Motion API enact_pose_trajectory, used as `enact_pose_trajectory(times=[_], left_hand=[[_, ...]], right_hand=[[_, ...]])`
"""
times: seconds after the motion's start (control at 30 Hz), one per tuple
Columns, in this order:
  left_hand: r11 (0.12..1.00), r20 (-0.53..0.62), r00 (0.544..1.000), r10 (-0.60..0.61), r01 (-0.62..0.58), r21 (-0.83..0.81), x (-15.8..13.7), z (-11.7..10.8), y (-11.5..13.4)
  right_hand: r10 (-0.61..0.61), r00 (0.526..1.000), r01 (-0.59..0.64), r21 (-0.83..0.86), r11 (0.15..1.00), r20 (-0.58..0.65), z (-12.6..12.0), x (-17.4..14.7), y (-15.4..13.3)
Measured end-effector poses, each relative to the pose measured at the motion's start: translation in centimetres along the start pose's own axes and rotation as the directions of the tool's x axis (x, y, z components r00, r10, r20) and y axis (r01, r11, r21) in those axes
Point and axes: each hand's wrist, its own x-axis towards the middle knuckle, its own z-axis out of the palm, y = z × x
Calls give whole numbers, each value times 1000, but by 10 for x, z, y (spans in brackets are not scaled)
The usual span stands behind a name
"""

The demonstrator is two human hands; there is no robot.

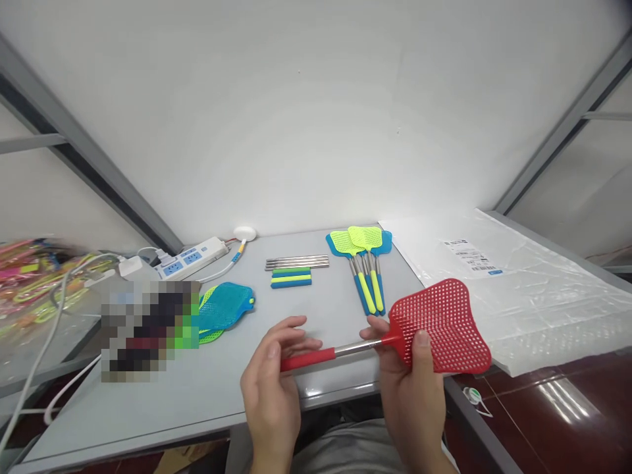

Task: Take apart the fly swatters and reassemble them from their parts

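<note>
A red fly swatter point(439, 322) is held slantwise above the front of the table. My right hand point(412, 388) grips it where the mesh head meets the metal rod, thumb on the mesh and fingers underneath. At the other end, my left hand point(271, 388) is by the red handle point(307, 359), its fingers apart and loosely curved. The handle's end lies against or beside that thumb; exact contact is unclear. Behind the hands lie finished-looking yellow and blue fly swatters point(365, 270), a row of metal rods point(297, 262) and several coloured handle sleeves point(291, 278).
Loose blue and green swatter heads point(224, 308) lie on the left of the table point(197, 395), beside a pixelated patch. A power strip point(192, 258) and white cables are behind them. Bagged coloured items point(29, 296) sit far left. White plastic wrapping point(494, 276) covers the right side.
</note>
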Motion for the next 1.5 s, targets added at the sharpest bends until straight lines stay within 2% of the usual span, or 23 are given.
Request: enact_pose_trajectory(times=[0.2,0.27,0.37,0.53,0.63,0.7,0.8,0.83,0.9,0.97,1.03,1.1,1.17,1.33,1.5], left_hand=[[990,21,1000,19,-22,139,1,-4,1],[973,79,996,34,-52,227,2,-3,7],[924,247,968,50,-139,357,3,-1,16],[855,540,842,-8,-274,440,7,-1,21],[823,693,721,-20,-382,420,6,5,19],[785,769,640,-7,-472,400,3,15,17],[718,814,579,-40,-550,426,-2,32,16],[704,815,574,-85,-544,456,-2,39,17],[690,790,579,-200,-489,533,0,51,21],[675,735,620,-274,-420,606,8,64,27],[642,680,678,-279,-395,657,23,77,29],[573,649,715,-259,-427,699,43,91,26],[527,643,722,-256,-453,719,64,104,17],[554,661,687,-303,-438,708,96,129,-13],[562,670,668,-324,-434,704,102,133,-32]], right_hand=[[15,1000,-16,30,999,25,-6,10,-2],[32,998,-33,26,999,46,-8,15,-4],[44,997,-44,-3,999,65,-11,24,-10],[-91,988,108,-135,985,122,-17,28,-19],[-191,953,260,-309,915,237,-18,22,-19],[-219,924,332,-375,866,313,-19,20,-19],[-215,883,395,-412,821,418,-27,25,-16],[-223,852,444,-429,787,473,-31,29,-15],[-277,763,591,-455,666,584,-40,39,-12],[-356,668,725,-462,510,654,-49,51,-8],[-412,626,778,-491,392,663,-57,62,-5],[-424,635,772,-545,328,646,-61,70,-2],[-420,656,752,-592,291,627,-62,75,0],[-341,651,751,-640,161,678,-57,78,2],[-241,665,731,-682,17,707,-51,77,1]])
